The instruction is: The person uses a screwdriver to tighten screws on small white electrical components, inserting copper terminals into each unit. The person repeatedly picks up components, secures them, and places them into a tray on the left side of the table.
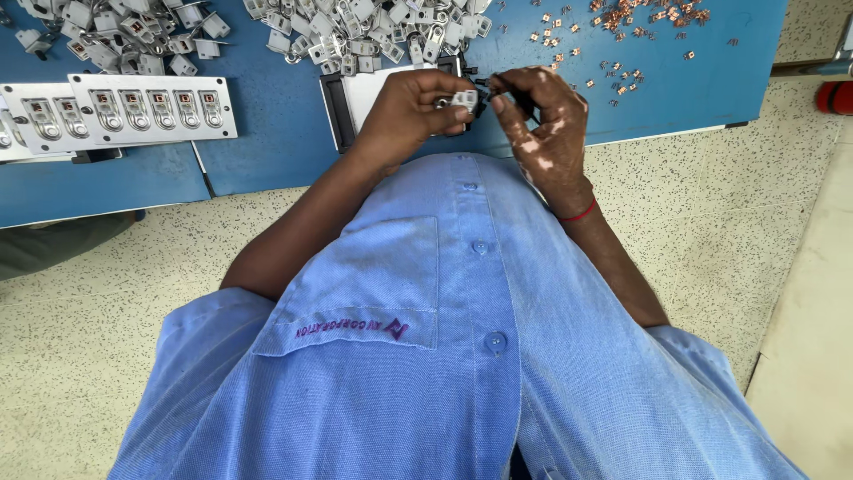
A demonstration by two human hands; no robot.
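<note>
1. Both hands pinch one small white part [464, 98]: the left hand [410, 114] closes thumb and fingers on it from 9 o'clock, and the right hand [544, 124] closes its fingertips on the end at 3 o'clock, where a dark bit shows.
2. To do this well, I judge the left hand should keep the part steady while the right works only with its fingertips, so the tiny piece goes in straight and does not slip out.
3. Staying low over the desk [267, 151] would help: a dropped piece would land close by.
4. White part: a small pale plastic block with a dark metal detail on its right end, mostly covered by fingers; its finer shape cannot be told. It sits above the desk's near edge, at 12 o'clock from the blue shirt [426, 356].
5. Behind it lies a white tray [373, 89] with a black frame.
6. At 11 o'clock is a heap of like white parts [373, 36]; at 1 o'clock, scattered copper bits [622, 27]; at 9 o'clock, a white fixture [151, 108] with a row of parts.
</note>
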